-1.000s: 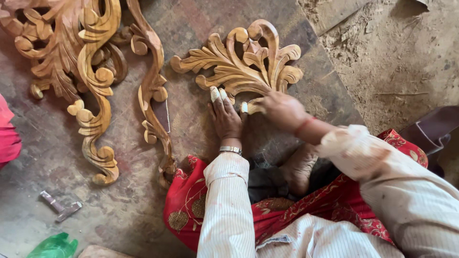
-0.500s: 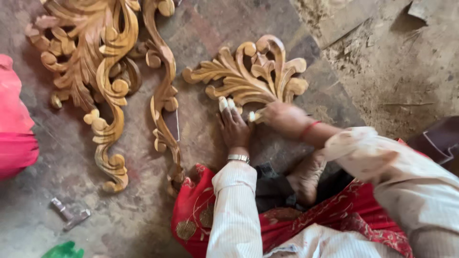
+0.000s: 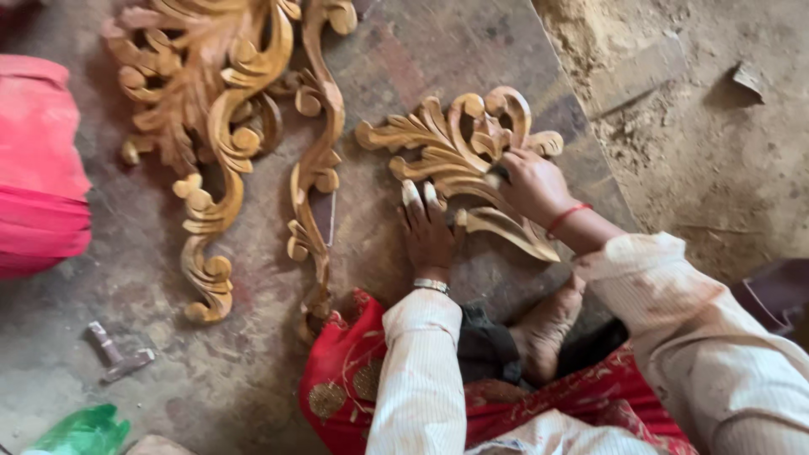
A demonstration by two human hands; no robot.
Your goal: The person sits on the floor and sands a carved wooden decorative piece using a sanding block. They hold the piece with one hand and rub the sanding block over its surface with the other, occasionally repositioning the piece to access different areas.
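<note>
Carving [image 3: 455,156] pinned flat by spread left hand [image 3: 428,232]; right hand [image 3: 529,184], at three o'clock, pinches sanding scrap [image 3: 497,174], smoothing leaves.

Lighting: soft, even daylight; warm tone. Shadows: faint, short, under the carved wooden panel [image 3: 455,152]. Glare: none. Sharpness: slight motion blur throughout; pink cloth [image 3: 38,160] at left edge soft.

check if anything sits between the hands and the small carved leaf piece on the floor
Nothing visible does. The left hand lies flat against the near edge of the carved leaf piece, and the right hand rests on top of it, pressing something small and dark whose kind cannot be told.
</note>
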